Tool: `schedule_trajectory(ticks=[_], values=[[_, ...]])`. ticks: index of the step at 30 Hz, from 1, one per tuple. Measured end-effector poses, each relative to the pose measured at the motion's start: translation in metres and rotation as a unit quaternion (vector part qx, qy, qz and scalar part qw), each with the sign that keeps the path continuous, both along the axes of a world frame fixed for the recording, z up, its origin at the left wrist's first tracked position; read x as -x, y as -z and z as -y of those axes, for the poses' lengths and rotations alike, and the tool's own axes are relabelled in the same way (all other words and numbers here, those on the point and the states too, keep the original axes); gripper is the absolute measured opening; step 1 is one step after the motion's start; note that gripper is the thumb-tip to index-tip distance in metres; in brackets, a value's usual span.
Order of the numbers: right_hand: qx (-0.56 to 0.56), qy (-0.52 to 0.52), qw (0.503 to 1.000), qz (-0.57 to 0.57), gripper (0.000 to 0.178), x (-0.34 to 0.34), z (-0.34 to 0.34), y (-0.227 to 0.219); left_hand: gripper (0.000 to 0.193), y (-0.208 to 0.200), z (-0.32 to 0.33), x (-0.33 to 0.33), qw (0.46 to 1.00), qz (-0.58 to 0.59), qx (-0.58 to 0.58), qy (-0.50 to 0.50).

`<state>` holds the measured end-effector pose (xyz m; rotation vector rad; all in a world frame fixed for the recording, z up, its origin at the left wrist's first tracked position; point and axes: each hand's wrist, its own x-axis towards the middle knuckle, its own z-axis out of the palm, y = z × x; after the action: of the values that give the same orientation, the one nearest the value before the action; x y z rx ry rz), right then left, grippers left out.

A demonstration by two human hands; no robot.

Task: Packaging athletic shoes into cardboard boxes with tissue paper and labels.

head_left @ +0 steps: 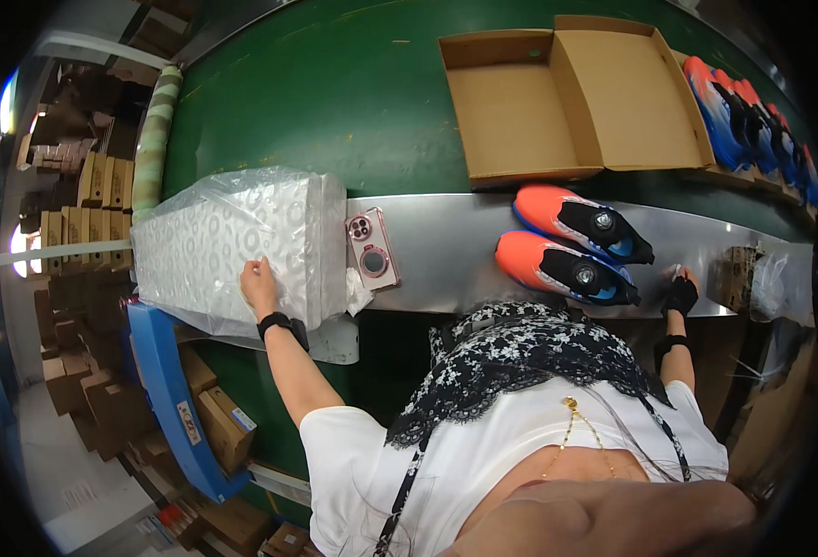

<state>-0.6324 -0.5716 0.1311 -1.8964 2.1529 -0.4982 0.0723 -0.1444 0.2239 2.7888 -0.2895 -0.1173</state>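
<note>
My left hand rests over a stack of white paper with grey ring patterns, which lies in a clear plastic bag. Its fingers are bent and pressed together; whether they pinch a sheet or the plastic is too small to make out. My right hand, in a black glove with bare fingertips, is at the metal edge, between the shoes and a small brown box. Its fingers are drawn together, and what they hold, if anything, is unclear. Two orange, black and blue shoes, a far one and a near one, lie side by side before me.
An open brown shoebox sits on the green tabletop. More orange and blue shoes are lined up at the far right. A pink-framed phone lies beside the paper stack. Clear plastic is bunched at the right.
</note>
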Motion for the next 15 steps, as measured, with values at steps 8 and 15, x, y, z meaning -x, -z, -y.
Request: schedule_trajectory(ticks=[8,15], values=[[0.072,0.007,0.929,0.362,0.021,-0.098,0.045,-0.069,0.029,-0.022,0.040,0.026,0.993,0.015,-0.108,-0.036],[0.000,-0.477,0.843,0.248,0.035,-0.298,0.049,-0.116,0.028,-0.001,0.031,0.010,0.983,0.042,-0.175,-0.022]])
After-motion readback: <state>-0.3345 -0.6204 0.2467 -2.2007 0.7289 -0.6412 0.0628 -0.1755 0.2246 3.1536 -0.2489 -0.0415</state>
